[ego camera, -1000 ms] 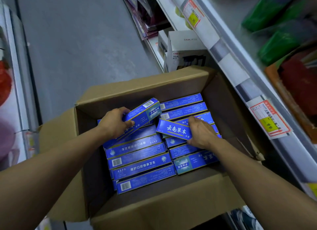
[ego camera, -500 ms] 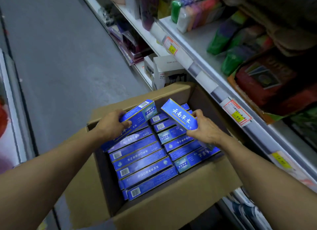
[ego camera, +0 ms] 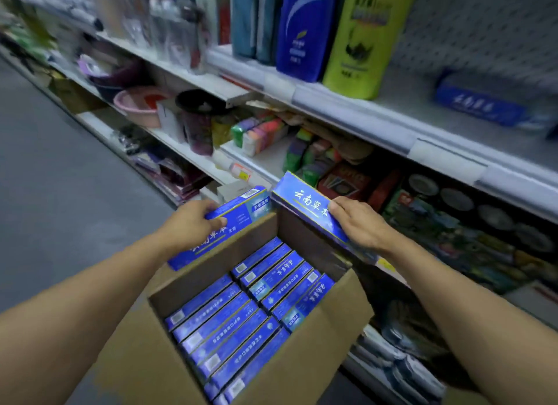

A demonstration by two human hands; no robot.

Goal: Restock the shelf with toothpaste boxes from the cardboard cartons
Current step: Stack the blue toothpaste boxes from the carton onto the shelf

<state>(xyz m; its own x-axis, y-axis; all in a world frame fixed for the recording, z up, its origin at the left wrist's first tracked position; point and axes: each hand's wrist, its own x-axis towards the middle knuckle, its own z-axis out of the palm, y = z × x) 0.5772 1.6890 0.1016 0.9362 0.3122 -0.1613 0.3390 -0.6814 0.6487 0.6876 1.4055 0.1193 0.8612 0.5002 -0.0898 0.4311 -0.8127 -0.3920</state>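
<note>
An open cardboard carton (ego camera: 305, 362) sits below me, with several blue toothpaste boxes (ego camera: 238, 320) lying in two rows inside. My left hand (ego camera: 193, 220) grips one blue toothpaste box (ego camera: 241, 211) above the carton's far left edge. My right hand (ego camera: 359, 223) grips a second blue box (ego camera: 302, 205) above the carton's far right corner, tilted toward the shelves. On the upper shelf (ego camera: 392, 102) at the right lies another blue toothpaste box (ego camera: 480, 104), blurred.
Tall blue and yellow-green bottles (ego camera: 356, 36) stand on the upper shelf. The shelf below holds colourful sponges (ego camera: 262, 132), packets and a dark cup (ego camera: 197, 123). A pink basin (ego camera: 139, 105) sits further left. Grey aisle floor (ego camera: 60, 193) lies to the left.
Both hands have lifted their boxes up out of the carton toward the shelves. My view has swung upward, bringing the upper shelf with bottles into sight.
</note>
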